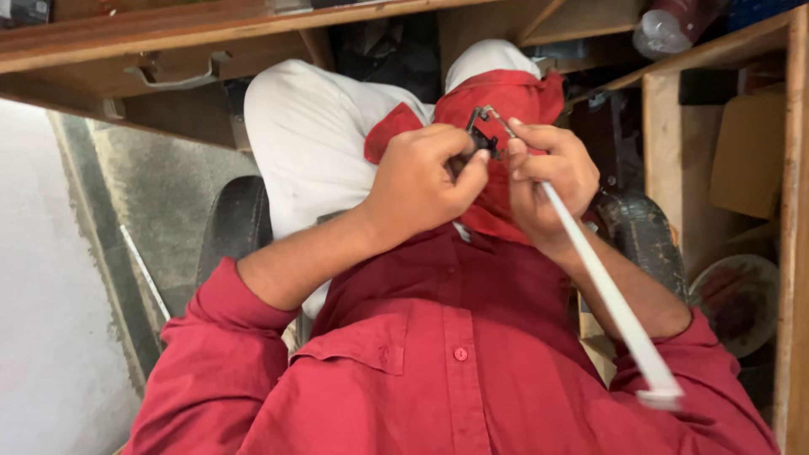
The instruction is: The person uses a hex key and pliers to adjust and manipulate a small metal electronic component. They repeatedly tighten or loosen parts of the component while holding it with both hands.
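My left hand (421, 181) pinches a small black part (481, 140) between thumb and fingers, just above my lap. My right hand (548, 173) is closed around a long white tool handle (611, 303) that runs down to the right, its thin metal tip (489, 114) meeting the black part. Both hands are held close together over a red cloth (506, 97) draped on my white-trousered knees (312, 135). My red shirt (447, 354) fills the lower picture.
A wooden workbench edge (168, 38) runs across the top. Wooden shelving (661, 152) with cardboard stands at the right, a plastic bottle (666, 29) above it and a round stained plate (742, 299) low at the right. The black seat (236, 223) shows beneath me, grey floor at left.
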Demonstrator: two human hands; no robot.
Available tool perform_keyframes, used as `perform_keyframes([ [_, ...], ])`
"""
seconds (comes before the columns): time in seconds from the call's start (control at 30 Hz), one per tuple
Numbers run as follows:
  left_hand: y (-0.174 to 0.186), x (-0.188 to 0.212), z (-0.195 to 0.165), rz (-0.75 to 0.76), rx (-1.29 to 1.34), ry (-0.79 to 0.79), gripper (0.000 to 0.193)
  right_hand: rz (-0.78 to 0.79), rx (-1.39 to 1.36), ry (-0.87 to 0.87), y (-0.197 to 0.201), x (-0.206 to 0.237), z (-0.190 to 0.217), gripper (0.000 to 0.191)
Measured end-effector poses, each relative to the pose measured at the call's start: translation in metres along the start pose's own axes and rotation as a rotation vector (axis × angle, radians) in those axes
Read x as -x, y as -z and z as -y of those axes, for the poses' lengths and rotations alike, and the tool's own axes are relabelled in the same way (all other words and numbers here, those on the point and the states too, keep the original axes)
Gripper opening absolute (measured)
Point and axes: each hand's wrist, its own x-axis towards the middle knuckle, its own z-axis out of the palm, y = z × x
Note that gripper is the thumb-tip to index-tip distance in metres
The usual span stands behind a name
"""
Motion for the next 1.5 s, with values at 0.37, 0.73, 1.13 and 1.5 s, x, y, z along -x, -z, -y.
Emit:
perform_keyframes([
  [0.37, 0.004, -0.006, 0.021, 0.001, -0.026, 0.055, 0.014, -0.204, -0.777, -0.606, 0.001, 0.018, -0.022, 0.027],
  [0.73, 0.015, -0.012, 0.031, 0.419, 1.006, 0.156, 0.059, -0.161, -1.054, -0.725, 0.025, 0.01, -0.01, 0.026],
  [1.13, -0.021, 0.003, 0.051, 0.11, 0.93, 0.314, 0.054, 0.102, 0.326, 0.408, 0.013, -0.017, 0.012, 0.01],
  [1.5, -0.015, -0.004, 0.048, 0.331, 0.97, 0.265, 0.055, -0.155, -0.693, -0.869, 0.019, -0.016, -0.007, 0.018],
])
